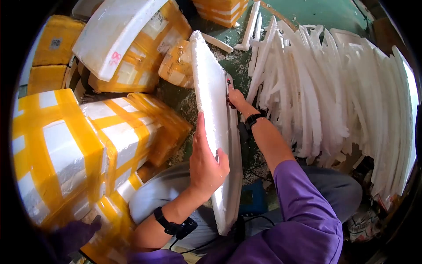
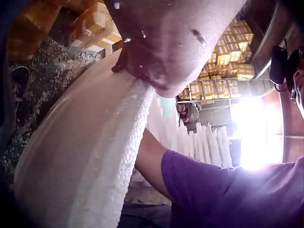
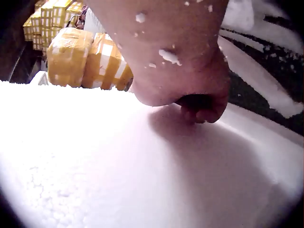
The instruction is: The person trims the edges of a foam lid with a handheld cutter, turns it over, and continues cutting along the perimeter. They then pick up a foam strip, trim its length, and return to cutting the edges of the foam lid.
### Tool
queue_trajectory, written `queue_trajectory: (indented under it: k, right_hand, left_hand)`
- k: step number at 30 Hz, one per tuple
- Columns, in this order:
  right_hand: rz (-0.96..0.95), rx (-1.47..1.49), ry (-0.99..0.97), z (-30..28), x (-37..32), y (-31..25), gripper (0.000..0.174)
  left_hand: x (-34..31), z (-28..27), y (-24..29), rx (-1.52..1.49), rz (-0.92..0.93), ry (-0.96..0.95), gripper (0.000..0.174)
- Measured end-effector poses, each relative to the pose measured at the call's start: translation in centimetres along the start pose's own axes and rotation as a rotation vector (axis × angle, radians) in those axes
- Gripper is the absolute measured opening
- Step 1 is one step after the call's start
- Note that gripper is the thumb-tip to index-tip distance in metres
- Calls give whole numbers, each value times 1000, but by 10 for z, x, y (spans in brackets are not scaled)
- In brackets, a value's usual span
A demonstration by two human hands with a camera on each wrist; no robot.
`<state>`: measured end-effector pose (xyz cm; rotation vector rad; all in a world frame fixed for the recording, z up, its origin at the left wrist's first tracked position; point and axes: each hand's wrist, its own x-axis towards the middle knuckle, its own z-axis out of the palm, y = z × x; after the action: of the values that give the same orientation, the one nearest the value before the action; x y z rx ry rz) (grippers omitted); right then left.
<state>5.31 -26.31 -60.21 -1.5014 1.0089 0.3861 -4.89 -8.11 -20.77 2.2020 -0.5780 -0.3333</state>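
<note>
A long white foam slab [image 1: 213, 97] stands on edge between the person's legs, its cut edge rough and beaded. My left hand [image 1: 205, 169] grips the slab's near part, fingers along one side and thumb on the other. The left wrist view shows that hand over the beaded edge of the foam slab [image 2: 95, 137]. Farther along, at the slab's right side, my right hand [image 1: 237, 99] holds a small dark-handled tool [image 1: 229, 93], its working end hidden. In the right wrist view the curled fingers [image 3: 206, 115] lie close against the white foam face.
Yellow-taped foam boxes [image 1: 57, 149] are stacked at the left, with a white foam piece [image 1: 116, 33] on top. A dense row of white foam strips [image 1: 316, 88] stands at the right. Foam crumbs litter the green floor [image 1: 307, 13]. A blue object [image 1: 253, 199] lies near the legs.
</note>
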Motion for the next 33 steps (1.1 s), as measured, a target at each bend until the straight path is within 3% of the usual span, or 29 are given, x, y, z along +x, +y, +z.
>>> queue_trajectory:
  k: [5, 8, 10, 14, 17, 21, 28, 31, 33]
  right_hand:
    - [52, 5, -70, -12, -41, -28, 74]
    - [65, 82, -93, -14, -55, -33, 59]
    - [59, 84, -72, -13, -63, -38, 60]
    - [16, 9, -3, -8, -52, -31, 60]
    - [82, 111, -89, -14, -62, -40, 60]
    - [66, -2, -72, -6, -39, -40, 60]
    - [213, 24, -83, -1, -15, -50, 61]
    - [35, -87, -54, 7, 19, -13, 66]
    - [100, -28, -24, 9, -4, -17, 69]
  left_hand:
    - [3, 0, -2, 16, -11, -22, 92]
    - [3, 0, -3, 24, -28, -31, 93]
    - [3, -1, -4, 21, -39, -36, 93]
    - [3, -1, -8, 37, -23, -18, 91]
    - [3, -1, -9, 38, -6, -7, 91]
    - [4, -1, -8, 41, 3, -7, 92]
    - [4, -3, -11, 33, -5, -56, 91]
    - [5, -1, -9, 30, 23, -48, 91]
    - [5, -1, -11, 37, 47, -27, 92]
